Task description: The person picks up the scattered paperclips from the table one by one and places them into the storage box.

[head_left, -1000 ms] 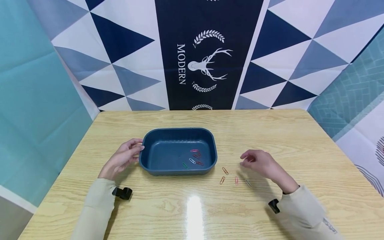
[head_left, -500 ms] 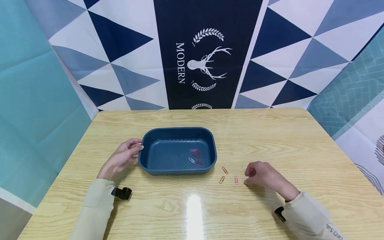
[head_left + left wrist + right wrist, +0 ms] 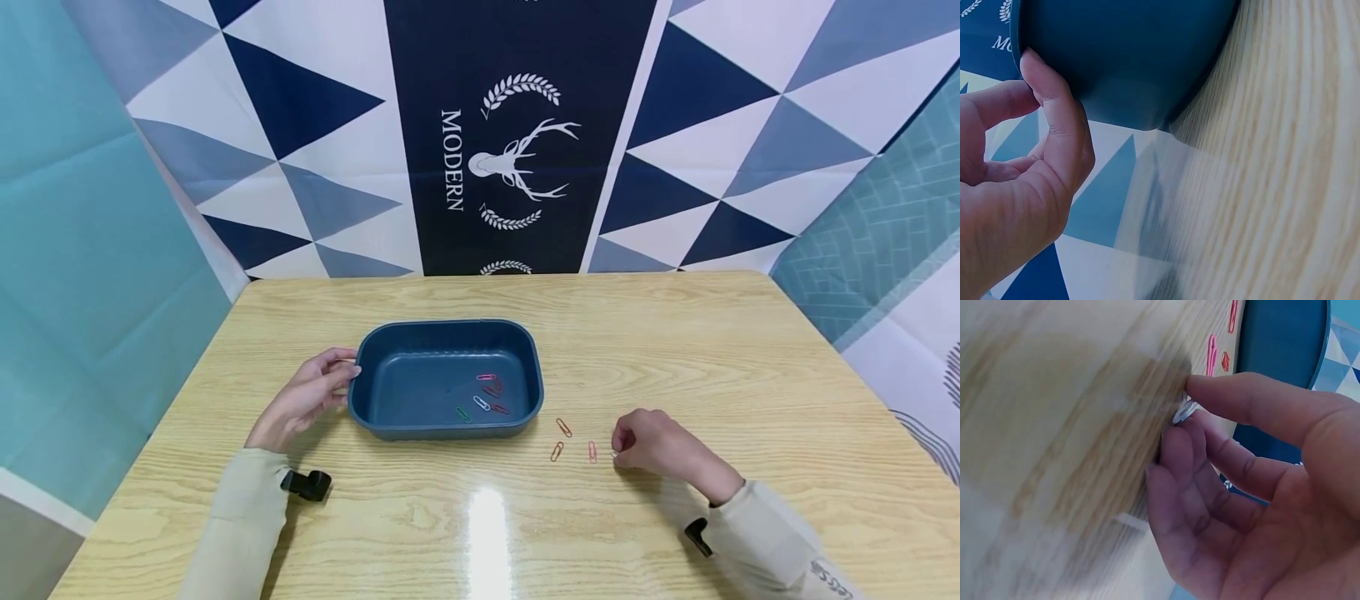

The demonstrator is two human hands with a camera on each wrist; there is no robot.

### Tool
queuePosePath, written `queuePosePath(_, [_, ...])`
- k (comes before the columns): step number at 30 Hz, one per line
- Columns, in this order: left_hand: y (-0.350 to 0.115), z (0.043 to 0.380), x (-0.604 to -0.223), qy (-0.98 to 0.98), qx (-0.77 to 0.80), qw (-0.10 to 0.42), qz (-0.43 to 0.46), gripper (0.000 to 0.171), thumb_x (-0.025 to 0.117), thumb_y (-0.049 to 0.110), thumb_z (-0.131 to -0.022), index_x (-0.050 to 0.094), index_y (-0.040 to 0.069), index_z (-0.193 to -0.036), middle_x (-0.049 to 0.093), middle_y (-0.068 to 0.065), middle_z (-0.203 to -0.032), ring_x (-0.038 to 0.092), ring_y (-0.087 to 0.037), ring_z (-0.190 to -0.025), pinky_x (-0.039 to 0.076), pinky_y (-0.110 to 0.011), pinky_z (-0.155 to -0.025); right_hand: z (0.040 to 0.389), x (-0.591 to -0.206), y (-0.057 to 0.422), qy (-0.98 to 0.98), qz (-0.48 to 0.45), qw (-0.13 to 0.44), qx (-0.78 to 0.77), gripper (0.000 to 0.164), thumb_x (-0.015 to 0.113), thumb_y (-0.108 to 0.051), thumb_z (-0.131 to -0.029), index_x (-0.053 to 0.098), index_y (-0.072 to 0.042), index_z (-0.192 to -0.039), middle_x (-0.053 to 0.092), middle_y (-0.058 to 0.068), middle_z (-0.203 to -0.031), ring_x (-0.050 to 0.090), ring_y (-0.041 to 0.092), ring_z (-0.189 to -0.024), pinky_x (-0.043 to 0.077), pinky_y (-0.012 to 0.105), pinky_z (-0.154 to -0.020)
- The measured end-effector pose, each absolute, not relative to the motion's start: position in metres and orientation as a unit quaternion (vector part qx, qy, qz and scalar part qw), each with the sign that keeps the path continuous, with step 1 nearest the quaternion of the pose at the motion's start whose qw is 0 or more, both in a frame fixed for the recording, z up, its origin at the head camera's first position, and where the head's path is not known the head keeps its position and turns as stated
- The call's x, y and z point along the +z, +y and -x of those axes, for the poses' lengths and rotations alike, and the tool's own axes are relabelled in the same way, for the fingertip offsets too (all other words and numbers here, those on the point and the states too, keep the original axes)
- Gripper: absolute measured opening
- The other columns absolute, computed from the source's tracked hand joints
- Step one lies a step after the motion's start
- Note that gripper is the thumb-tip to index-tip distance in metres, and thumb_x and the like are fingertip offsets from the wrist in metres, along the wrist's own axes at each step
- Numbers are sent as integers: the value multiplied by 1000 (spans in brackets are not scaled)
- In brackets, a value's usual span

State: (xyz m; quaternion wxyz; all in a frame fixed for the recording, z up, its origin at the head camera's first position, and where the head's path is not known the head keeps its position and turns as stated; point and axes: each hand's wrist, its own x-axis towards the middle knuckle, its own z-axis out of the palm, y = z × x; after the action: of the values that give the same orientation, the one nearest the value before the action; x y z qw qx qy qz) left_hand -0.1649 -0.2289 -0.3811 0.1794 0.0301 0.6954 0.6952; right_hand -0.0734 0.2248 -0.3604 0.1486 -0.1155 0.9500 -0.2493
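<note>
A dark blue rectangular tray (image 3: 420, 392) stands on the wooden table. At its left end my left hand (image 3: 311, 396) pinches the rim between thumb and fingers, as the left wrist view also shows for the hand (image 3: 1054, 137). To the right of the tray, my right hand (image 3: 656, 446) is down at the tabletop. Between its thumb and fingertips is a white paper clip (image 3: 1185, 412), mostly covered in the head view. Just left of that hand lies a pink paper clip (image 3: 592, 452). Two orange-brown paper clips (image 3: 564, 427) lie closer to the tray.
Inside the tray, several paper clips lie toward the right, among them a green one (image 3: 462, 413), a white one (image 3: 482, 403) and a pink one (image 3: 486, 377). A patterned cloth (image 3: 525, 167) hangs behind the table (image 3: 390, 517). A bright reflection crosses the table's front.
My right hand has moved down and slightly right onto the white paper clip, its fingertips closing around it. The left hand and the tray have stayed in place.
</note>
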Motion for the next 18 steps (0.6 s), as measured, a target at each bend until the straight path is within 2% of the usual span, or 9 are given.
queuePosePath(6, [-229, 165, -382, 695, 695, 179, -31, 40, 47, 7, -102, 33, -8, -136, 54, -6, -98, 56, -8, -74, 51, -22, -60, 74, -360, 227, 945, 127, 156, -257, 16, 70, 1, -77, 58, -9, -73, 50, -3, -69, 45, 13, -64, 38, 27, -57])
queuePosePath(11, [-228, 164, -381, 694, 696, 181, -31, 40, 46, 6, -102, 32, -8, -136, 54, -5, -98, 57, -8, -74, 52, -22, -62, 76, -360, 229, 945, 123, 158, -257, 14, 71, -2, -76, 58, -9, -75, 52, -3, -70, 46, 14, -65, 39, 28, -58])
queuePosePath(18, [-229, 164, -381, 694, 697, 180, -30, 39, 47, 7, -102, 33, -8, -136, 54, -4, -96, 57, -8, -74, 52, -22, -61, 81, -357, 234, 942, 101, 158, -277, 13, 72, -4, -80, 59, -7, -80, 55, -1, -73, 48, 15, -67, 41, 29, -59])
